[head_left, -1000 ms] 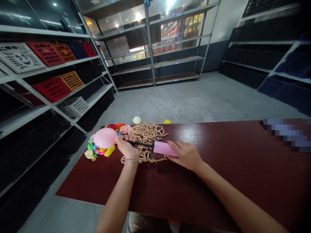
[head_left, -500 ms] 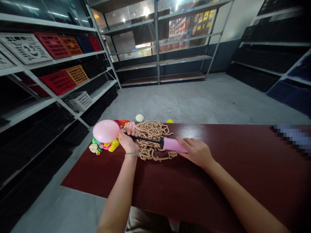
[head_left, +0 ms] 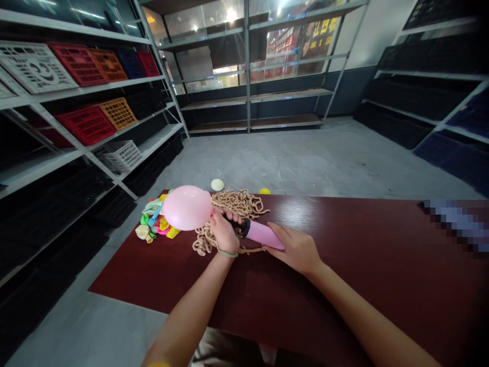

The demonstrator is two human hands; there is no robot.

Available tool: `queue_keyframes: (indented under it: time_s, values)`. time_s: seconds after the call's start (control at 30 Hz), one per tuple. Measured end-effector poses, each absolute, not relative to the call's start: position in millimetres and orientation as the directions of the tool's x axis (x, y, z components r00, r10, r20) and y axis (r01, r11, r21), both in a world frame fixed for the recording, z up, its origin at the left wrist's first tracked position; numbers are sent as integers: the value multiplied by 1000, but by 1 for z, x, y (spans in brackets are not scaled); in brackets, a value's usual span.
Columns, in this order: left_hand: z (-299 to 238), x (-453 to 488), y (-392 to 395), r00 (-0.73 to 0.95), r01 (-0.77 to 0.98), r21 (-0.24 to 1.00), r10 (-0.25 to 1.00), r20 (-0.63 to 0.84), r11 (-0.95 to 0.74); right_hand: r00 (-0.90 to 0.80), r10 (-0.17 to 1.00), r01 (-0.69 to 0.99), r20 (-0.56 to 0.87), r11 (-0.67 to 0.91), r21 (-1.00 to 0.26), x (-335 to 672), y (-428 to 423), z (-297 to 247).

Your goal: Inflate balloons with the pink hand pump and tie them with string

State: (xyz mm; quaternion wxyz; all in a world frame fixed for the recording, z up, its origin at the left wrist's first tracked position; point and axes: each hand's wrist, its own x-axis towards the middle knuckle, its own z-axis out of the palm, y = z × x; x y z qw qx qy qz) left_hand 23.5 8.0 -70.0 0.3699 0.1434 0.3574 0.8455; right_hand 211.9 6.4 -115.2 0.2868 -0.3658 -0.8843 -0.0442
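Observation:
A pink balloon (head_left: pixel 187 208), swollen with air, sits on the left end of a hand balloon pump (head_left: pixel 264 235) with a pink barrel and black end. My left hand (head_left: pixel 226 229) is closed around the black end and the balloon's neck. My right hand (head_left: pixel 296 248) wraps the barrel's other end. Both hands are above the table, close together, and the pump's rod is hidden. Beneath and behind my left hand lies a heap of beige rope (head_left: pixel 242 203). Left of it is a pile of limp coloured balloons (head_left: pixel 155 220), partly covered by the pink balloon.
The dark red table (head_left: pixel 344 265) extends to the right, where a blurred patch (head_left: pixel 458 221) covers something. Beyond its far edge are a pale balloon (head_left: pixel 217 184) and a yellow one (head_left: pixel 265 191). Shelves with plastic crates (head_left: pixel 82 122) stand at the left; more shelves line the back and right.
My left hand has moved right toward my right hand, bringing the balloon along. The black rod between them has slid out of sight into the barrel. The balloon looks bigger.

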Motion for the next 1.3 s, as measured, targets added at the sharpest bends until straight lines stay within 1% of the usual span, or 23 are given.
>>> queue_keyframes:
  time_s: [0.1,0.23,0.33,0.43,0.57,0.63,0.73,0.83,0.9,0.97,1.1,1.17,1.23,1.3]
  values:
    - [-68,11,10,-680,-531,714,732,-38,-456,-611,594,674,523,737,-51,217,15,-116]
    - [-60,-19,9,-740,-516,692,670,-63,-505,-649,534,682,542,724,103,233,28,-112]
    - [-56,-39,9,-775,-490,680,630,-54,-545,-635,531,711,562,686,156,245,35,-108]
    - [-56,-54,9,-814,-458,679,578,-59,-574,-624,541,727,564,666,165,245,37,-107]
    - [-60,-50,9,-847,-433,681,526,-83,-590,-667,512,674,540,724,146,226,25,-111]
    - [-64,-32,10,-828,-445,692,556,-76,-568,-670,517,651,534,754,86,216,17,-113]
    - [-69,1,11,-735,-485,717,677,-26,-500,-627,552,649,550,760,-24,208,10,-116]
    - [-67,19,13,-682,-506,716,731,10,-482,-595,552,653,584,756,-50,209,11,-116]
    - [-64,16,13,-677,-520,703,736,6,-485,-602,526,649,600,761,-16,211,14,-114]
    - [-62,4,12,-687,-533,688,726,-12,-492,-625,489,643,609,765,46,216,19,-112]
    - [-59,-29,11,-742,-538,655,666,-70,-531,-669,450,654,591,735,181,232,30,-107]
    - [-57,-43,10,-770,-526,643,633,-81,-557,-674,443,667,592,709,229,241,36,-106]
    - [-56,-52,10,-795,-508,633,601,-83,-585,-667,441,681,600,688,250,246,38,-105]
    - [-56,-55,10,-807,-497,632,584,-84,-595,-656,453,693,603,679,244,245,37,-106]
